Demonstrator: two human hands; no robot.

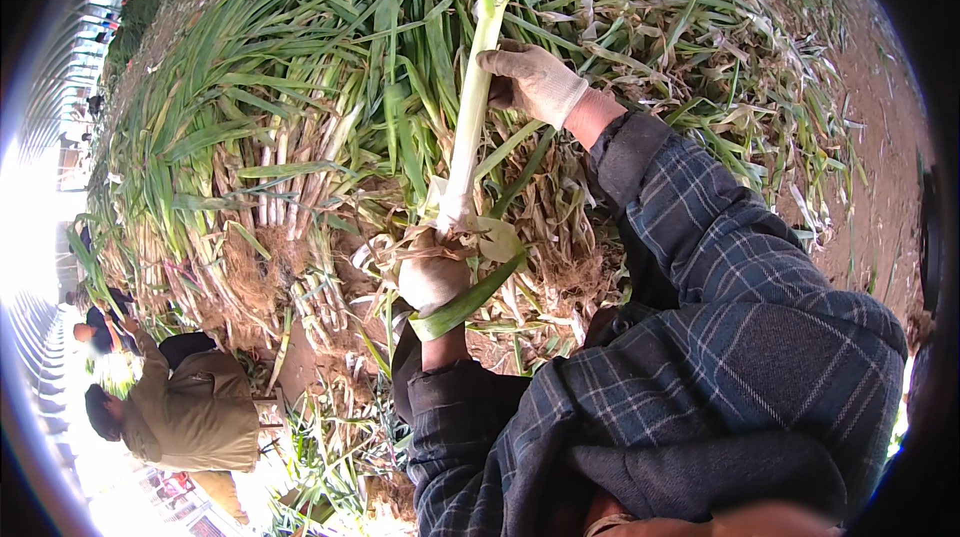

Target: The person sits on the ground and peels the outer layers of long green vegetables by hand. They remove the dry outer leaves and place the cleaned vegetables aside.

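A long-stemmed onion [466, 121], probably a Welsh onion or leek, is held between my two gloved hands, with its white shank bare and its green top towards the frame's upper edge. Around the middle of that shank, my right hand [536, 79] is closed, thumb across the front. My left hand [433, 280] grips the lower end, where the roots are hidden among dry, crumpled outer skins [420, 241]. A pale loosened sheath [500, 238] sticks out beside the base. One green leaf strip [476, 301] hangs across my left wrist.
Rows of unpeeled onions [281, 177] with brown roots lie before me. Leaf and husk waste [720, 49] is heaped at the upper right, beside bare soil [881, 132]. A seated co-worker [191, 413] in a tan coat is at the lower left.
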